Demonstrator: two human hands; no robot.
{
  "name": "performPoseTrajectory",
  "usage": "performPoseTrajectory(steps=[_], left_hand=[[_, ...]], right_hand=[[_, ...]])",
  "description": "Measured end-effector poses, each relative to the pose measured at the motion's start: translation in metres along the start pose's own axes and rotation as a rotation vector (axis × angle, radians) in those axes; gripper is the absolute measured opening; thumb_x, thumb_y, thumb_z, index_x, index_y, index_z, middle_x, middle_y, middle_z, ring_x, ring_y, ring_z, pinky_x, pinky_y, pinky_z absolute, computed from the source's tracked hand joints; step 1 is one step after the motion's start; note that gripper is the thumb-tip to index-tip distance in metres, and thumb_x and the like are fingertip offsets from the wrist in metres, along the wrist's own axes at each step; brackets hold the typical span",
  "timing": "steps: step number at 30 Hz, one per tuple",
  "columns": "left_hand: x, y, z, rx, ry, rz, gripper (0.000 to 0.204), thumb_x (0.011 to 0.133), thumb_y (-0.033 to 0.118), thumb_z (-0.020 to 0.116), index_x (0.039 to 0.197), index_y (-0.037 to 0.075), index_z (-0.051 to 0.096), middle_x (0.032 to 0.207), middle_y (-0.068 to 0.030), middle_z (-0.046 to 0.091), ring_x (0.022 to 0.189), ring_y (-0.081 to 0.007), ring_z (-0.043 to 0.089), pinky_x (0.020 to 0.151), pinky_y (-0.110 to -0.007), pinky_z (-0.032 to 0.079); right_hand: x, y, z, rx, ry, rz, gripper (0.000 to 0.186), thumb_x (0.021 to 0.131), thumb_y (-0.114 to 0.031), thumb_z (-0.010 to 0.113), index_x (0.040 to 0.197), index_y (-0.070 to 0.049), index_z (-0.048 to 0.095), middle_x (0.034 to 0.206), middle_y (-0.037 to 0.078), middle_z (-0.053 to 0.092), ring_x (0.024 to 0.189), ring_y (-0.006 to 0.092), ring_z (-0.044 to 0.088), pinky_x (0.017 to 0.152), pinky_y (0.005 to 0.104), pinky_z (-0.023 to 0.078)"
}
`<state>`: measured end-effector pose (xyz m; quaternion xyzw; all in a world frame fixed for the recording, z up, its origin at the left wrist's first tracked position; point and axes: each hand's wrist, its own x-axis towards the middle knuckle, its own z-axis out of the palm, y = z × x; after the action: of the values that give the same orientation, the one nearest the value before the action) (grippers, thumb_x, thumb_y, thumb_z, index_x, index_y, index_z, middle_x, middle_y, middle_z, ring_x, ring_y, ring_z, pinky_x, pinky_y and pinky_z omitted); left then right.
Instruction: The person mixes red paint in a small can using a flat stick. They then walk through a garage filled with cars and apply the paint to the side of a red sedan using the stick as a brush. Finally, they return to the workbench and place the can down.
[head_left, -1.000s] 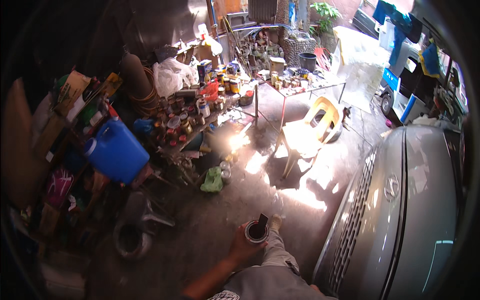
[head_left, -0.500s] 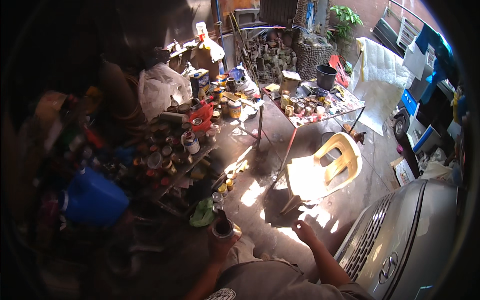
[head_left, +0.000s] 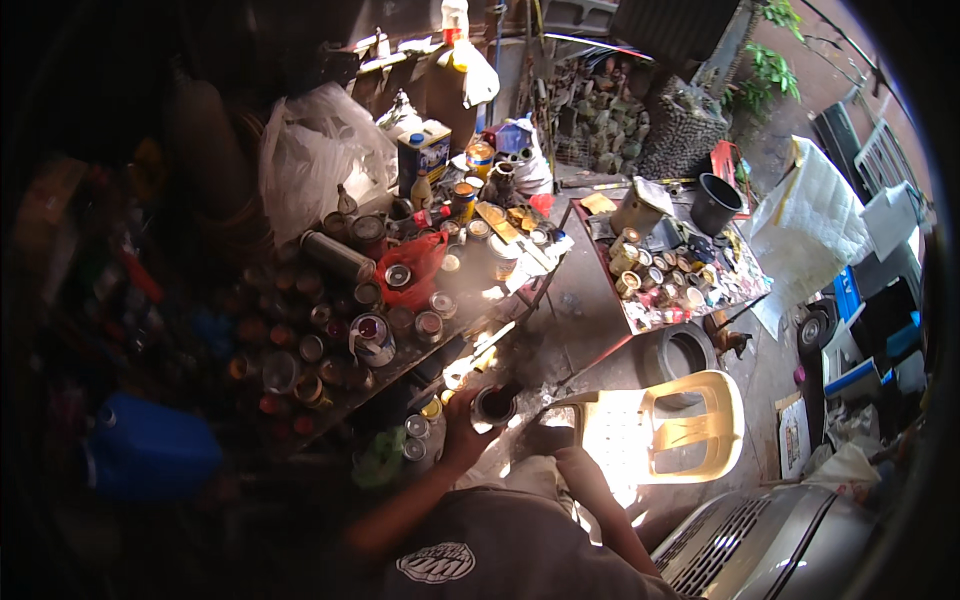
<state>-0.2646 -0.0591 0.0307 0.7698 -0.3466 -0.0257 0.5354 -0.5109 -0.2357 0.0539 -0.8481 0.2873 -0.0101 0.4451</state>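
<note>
Head view: left hand (head_left: 462,432) fingers grip dark cup (head_left: 493,405) (right hand (head_left: 548,441) adj.).

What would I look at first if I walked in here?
Probably the pale yellow plastic chair, glowing in a patch of sun at lower right, beside the silver car front. Next, the jumble of paint cans crowding the workbench in the middle, with a big white plastic bag behind them. Just below, the person's left hand holds up a small dark open can, with the right hand close beside it.
</note>
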Motion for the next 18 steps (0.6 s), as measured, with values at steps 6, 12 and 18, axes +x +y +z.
performPoseTrajectory(steps=[6, 12, 18], left_hand=[[0.153, -0.048, 0.071, -0.099, 0.24, -0.212, 0.082, 0.07, 0.015, 0.097, 0.141, 0.009, 0.057, 0.132, -0.0169, 0.063, 0.126, -0.0408, 0.06, 0.104, -0.052, 0.05], [0.255, -0.122, 0.144, -0.047, 0.438, -0.436, 0.084, 0.079, 0.019, 0.092, 0.149, 0.006, 0.048, 0.139, -0.0208, 0.06, 0.13, -0.0406, 0.06, 0.107, -0.051, 0.05], [0.309, -0.18, 0.184, 0.027, 0.519, -0.711, 0.084, 0.087, 0.028, 0.087, 0.153, 0.002, 0.043, 0.141, -0.0231, 0.063, 0.132, -0.0431, 0.061, 0.109, -0.049, 0.049]], right_hand=[[0.109, -0.043, -0.056, 0.047, 0.008, 0.202, 0.035, 0.104, -0.027, 0.066, 0.128, 0.0, 0.071, 0.123, 0.017, 0.073, 0.105, 0.0258, 0.074, 0.092, 0.0397, 0.058], [0.258, -0.029, -0.095, -0.004, -0.133, -0.026, 0.023, 0.102, -0.009, 0.072, 0.124, -0.005, 0.069, 0.109, 0.012, 0.072, 0.093, 0.024, 0.073, 0.08, 0.0359, 0.058], [0.383, -0.066, -0.148, -0.068, -0.295, -0.204, 0.025, 0.102, -0.007, 0.07, 0.127, -0.006, 0.067, 0.122, 0.014, 0.07, 0.097, 0.0272, 0.075, 0.081, 0.0373, 0.061]])
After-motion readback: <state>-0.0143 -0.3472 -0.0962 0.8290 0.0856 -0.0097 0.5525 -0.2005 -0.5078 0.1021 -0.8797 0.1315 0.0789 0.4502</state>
